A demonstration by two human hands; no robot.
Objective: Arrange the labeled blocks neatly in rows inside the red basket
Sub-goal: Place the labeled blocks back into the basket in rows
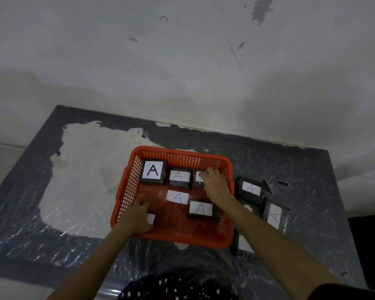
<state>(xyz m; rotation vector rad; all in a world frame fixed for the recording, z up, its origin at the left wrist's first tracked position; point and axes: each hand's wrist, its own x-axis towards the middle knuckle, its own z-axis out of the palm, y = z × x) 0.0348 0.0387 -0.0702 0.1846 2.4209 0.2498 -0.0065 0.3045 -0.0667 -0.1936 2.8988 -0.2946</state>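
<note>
The red basket (227, 239) sits on the dark table. Along its far wall stand a block with a bold printed A (152, 171), a second labeled block (179, 176), and a third block (198, 178) that my right hand (214, 185) covers and grips from above. Two more A-labeled blocks lie lower in the basket, one red-sided (177, 197) and one dark (201, 208). My left hand (139, 217) rests in the basket's near left corner on another block (151, 218), mostly hidden. Outside, right of the basket, lie several dark A blocks (250, 188).
The table (312, 169) is dark, covered in shiny plastic film, with a large worn pale patch (85, 169) on the left. A black perforated basket (175, 289) shows at the bottom edge. The stained wall stands right behind the table.
</note>
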